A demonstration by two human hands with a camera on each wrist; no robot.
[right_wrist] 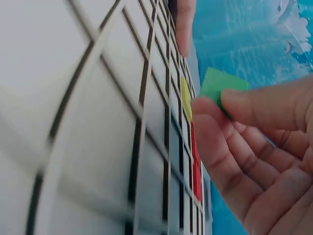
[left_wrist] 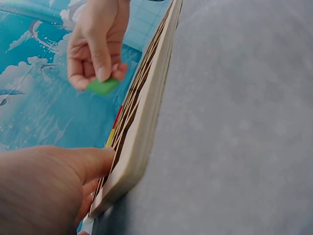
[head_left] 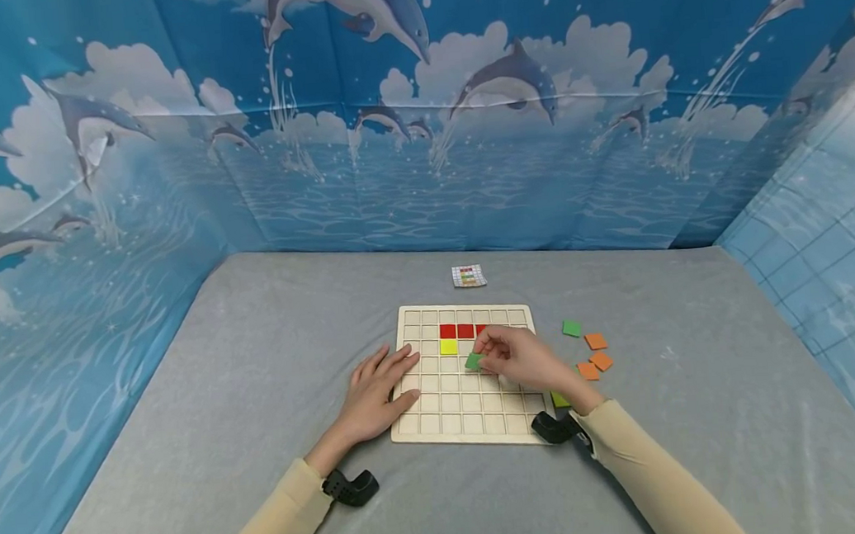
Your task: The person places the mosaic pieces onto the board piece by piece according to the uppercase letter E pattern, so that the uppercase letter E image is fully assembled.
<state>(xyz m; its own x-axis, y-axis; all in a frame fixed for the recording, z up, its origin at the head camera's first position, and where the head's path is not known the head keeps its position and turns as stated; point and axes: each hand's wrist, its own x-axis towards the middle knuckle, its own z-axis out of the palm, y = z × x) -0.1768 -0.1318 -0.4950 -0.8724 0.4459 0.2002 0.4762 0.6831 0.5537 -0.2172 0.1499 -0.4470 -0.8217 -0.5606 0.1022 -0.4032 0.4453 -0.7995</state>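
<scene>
A wooden grid board lies on the grey cloth, with red tiles in a row and a yellow tile below the leftmost one. Between thumb and fingertips my right hand pinches a green square tile, held just over the grid near the yellow tile. My left hand rests at the board's left edge with its fingers spread, fingertips on the border. In the left wrist view the thumb lies along the board's edge.
To the right of the board lie a loose green tile and several orange tiles. Another green tile is partly hidden beneath the right wrist. Behind the board is a small printed pattern card. A dolphin-print curtain stands at the back.
</scene>
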